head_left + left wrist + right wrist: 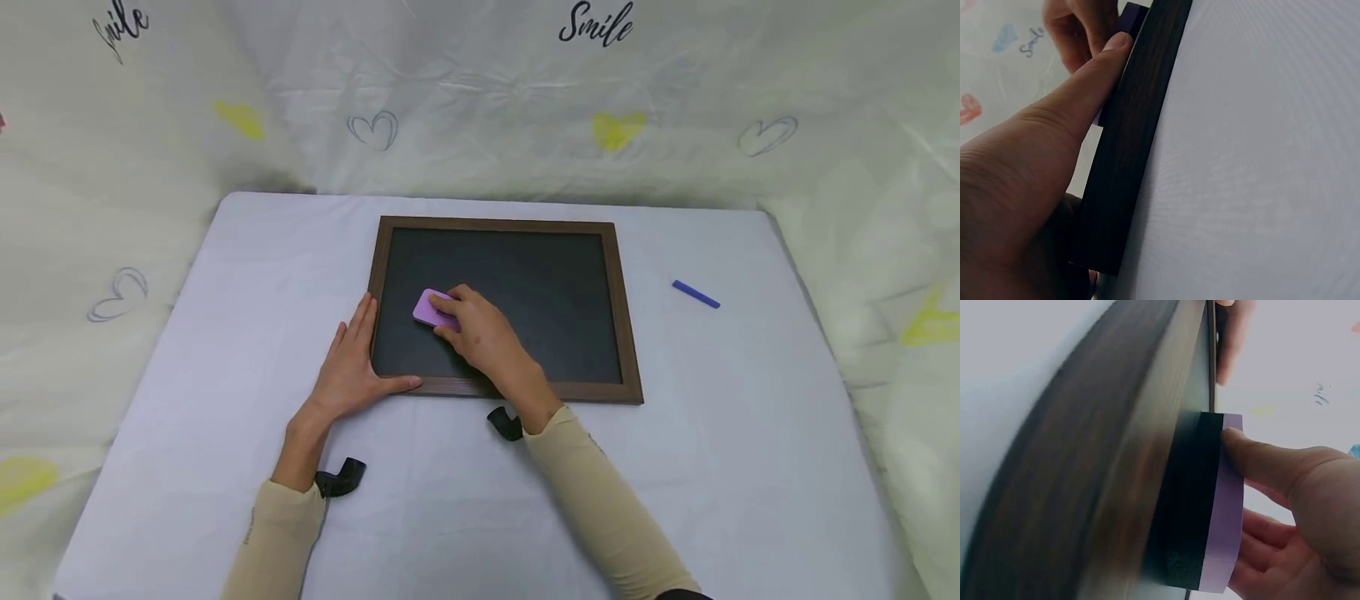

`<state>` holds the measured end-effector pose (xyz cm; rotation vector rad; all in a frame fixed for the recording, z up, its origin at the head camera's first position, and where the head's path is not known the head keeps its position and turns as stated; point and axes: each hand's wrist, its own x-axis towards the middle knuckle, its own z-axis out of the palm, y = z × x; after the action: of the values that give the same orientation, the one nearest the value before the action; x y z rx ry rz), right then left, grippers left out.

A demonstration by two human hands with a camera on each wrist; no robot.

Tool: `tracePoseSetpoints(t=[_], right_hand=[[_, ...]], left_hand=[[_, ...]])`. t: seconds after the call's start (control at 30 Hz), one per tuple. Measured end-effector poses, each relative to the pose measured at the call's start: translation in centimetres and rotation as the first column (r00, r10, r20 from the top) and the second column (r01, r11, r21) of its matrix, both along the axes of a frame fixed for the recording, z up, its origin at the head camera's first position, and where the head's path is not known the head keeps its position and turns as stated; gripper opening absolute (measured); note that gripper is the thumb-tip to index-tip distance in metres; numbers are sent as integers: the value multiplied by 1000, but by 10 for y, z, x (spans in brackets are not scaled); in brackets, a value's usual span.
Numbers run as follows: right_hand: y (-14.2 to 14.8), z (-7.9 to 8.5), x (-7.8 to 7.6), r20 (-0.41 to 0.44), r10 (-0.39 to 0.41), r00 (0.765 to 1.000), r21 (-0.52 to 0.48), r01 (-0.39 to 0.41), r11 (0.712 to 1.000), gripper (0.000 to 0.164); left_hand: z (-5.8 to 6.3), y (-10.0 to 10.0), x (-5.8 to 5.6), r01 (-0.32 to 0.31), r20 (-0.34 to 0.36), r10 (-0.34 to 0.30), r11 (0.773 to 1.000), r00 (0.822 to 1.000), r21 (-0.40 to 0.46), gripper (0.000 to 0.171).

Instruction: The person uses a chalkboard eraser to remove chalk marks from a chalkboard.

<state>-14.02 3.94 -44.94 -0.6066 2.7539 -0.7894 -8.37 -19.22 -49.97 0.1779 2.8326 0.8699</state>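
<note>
A small chalkboard (540, 292) with a brown wooden frame (628, 333) lies flat on the table. On its lower left corner rests my left hand (348, 379), fingers straight along the left side and thumb laid over the bottom edge; the left wrist view shows that thumb (1100, 72) on the wood. My right hand (487, 337) pinches a purple board eraser (426, 308) on the left part of the black surface. In the right wrist view the eraser (1222, 525) has its dark felt side against the board and the thumb on its purple back.
A blue stick (696, 294), like a piece of chalk, lies to the right of the board. White cloth covers the table (750, 467). Behind it hangs a pale curtain (480, 150) with hearts and "Smile" lettering. Black wrist cameras (342, 477) sit below both hands.
</note>
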Motion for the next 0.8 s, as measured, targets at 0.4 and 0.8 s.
tracePoseSetpoints(t=[0.4,0.8], right_hand=[[95,20,-16,-79,-349,934,-100,341,935,54],[197,18,2,-23,-599,800,-61,597,800,58]], left_hand=[[1,-3,1,-11,19,12,1000,1000,-29,142],[2,0,-1,6,27,-4,999,1000,-48,142]])
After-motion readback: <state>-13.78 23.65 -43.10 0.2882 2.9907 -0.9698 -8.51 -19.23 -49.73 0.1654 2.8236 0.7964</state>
